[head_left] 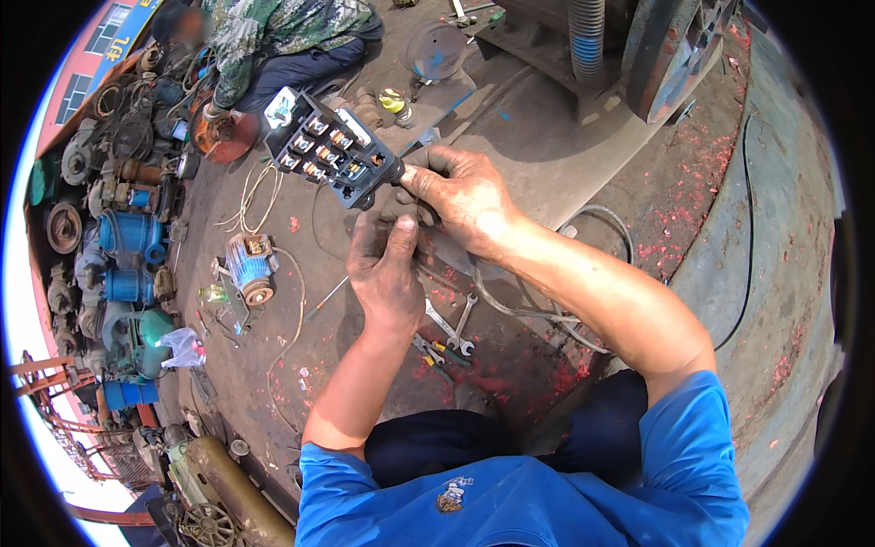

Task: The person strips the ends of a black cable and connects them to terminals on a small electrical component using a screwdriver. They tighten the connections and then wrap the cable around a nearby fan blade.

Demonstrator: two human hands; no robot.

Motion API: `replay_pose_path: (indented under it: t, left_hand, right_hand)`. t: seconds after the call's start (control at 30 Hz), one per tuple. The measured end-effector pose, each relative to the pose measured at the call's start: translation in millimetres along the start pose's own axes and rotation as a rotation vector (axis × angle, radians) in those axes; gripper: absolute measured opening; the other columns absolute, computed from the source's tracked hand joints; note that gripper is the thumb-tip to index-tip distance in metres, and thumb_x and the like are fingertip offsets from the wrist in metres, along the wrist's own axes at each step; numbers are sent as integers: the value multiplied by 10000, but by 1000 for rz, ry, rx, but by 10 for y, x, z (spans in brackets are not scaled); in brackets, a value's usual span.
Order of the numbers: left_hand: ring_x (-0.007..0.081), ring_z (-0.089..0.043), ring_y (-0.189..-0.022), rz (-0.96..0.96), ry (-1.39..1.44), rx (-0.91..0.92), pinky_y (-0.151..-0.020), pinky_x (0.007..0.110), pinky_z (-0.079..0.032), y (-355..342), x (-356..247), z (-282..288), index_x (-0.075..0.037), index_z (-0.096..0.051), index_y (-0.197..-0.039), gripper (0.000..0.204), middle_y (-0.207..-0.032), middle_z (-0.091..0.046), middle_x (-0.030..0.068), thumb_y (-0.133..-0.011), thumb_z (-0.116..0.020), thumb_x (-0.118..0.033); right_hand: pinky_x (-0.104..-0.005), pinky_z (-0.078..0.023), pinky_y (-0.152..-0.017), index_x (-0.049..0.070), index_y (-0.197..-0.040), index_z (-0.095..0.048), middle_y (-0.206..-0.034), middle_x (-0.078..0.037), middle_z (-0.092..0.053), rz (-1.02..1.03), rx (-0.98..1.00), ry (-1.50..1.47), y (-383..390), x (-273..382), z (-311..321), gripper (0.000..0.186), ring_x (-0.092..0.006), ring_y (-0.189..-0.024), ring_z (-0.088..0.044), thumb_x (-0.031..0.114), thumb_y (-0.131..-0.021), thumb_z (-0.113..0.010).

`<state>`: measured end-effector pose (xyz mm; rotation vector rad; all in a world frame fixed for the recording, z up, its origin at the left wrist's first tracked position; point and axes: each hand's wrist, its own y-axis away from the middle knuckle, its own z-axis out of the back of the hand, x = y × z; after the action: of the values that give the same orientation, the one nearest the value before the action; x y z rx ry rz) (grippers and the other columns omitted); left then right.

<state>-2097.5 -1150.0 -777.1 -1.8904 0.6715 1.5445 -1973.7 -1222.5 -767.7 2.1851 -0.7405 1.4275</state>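
Note:
My right hand (460, 191) is closed on the lower right end of a black electrical block (319, 146) with several rows of metal terminals and a pale piece at its top. The block is held tilted in the air. My left hand (387, 264) is just below it, thumb raised and fingers curled near its bottom edge; what they hold is hidden. Beneath my hands, two metal wrenches (465, 319) and pliers (433, 354) lie on the dirty ground beside looped grey cable (629, 237).
A crouching person (273, 46) in camouflage works by a red disc (232, 141). Piled motors and pumps (128, 232) line the left, with a small blue motor (251, 269) nearer. Heavy machinery (652, 64) stands at upper right. A yellow bottle (394, 102) sits beyond my hands.

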Motion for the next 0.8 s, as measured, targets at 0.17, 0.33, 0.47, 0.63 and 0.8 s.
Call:
replay_pose_path:
  t: [0.17, 0.33, 0.47, 0.63, 0.8]
  left_hand:
    - [118, -609, -753, 51, -194, 96, -654, 269, -491, 175, -33, 26, 10, -584, -1158, 265, -931, -663, 75, -968, -650, -163]
    - [135, -588, -914, 125, -457, 269, -833, 312, -481, 308, 134, 15, 43, -619, -1186, 321, -1002, -663, 60, -968, -661, -188]
    - [112, -530, -788, 211, -441, 258, -715, 300, -451, 235, 329, 91, 4, -643, -1095, 221, -851, -612, 23, -984, -643, -188]
    - [132, -555, -791, 238, -295, 221, -738, 311, -474, 210, 411, 40, 19, -644, -1093, 197, -882, -651, 62, -968, -638, -133]
    - [178, -634, -933, 155, -415, 260, -854, 331, -496, 187, 223, -35, 13, -653, -1154, 244, -1013, -704, 134, -938, -643, -100]
  right_hand:
    - [-238, -380, -471, -18, -973, -637, -715, -4, -588, 51, 96, -55, 1, 47, 38, 151, -46, -568, -473, 130, -945, -625]
    - [-218, -420, -506, -24, -1134, -564, -840, -44, -637, 132, 70, -161, 10, 68, -97, 279, -55, -590, -504, 74, -888, -650]
    - [-229, -470, -572, -22, -1186, -541, -901, -71, -668, 112, 93, -238, 2, 63, -61, 335, -72, -669, -565, 71, -889, -665]
    - [-253, -471, -579, -22, -1153, -606, -863, -69, -684, 96, 43, 186, 99, 39, 30, 255, -72, -690, -572, 102, -933, -635]
    - [-267, -483, -635, -10, -1160, -648, -866, -45, -694, 48, 77, 13, 87, -88, 72, 233, -76, -714, -569, 120, -975, -589]
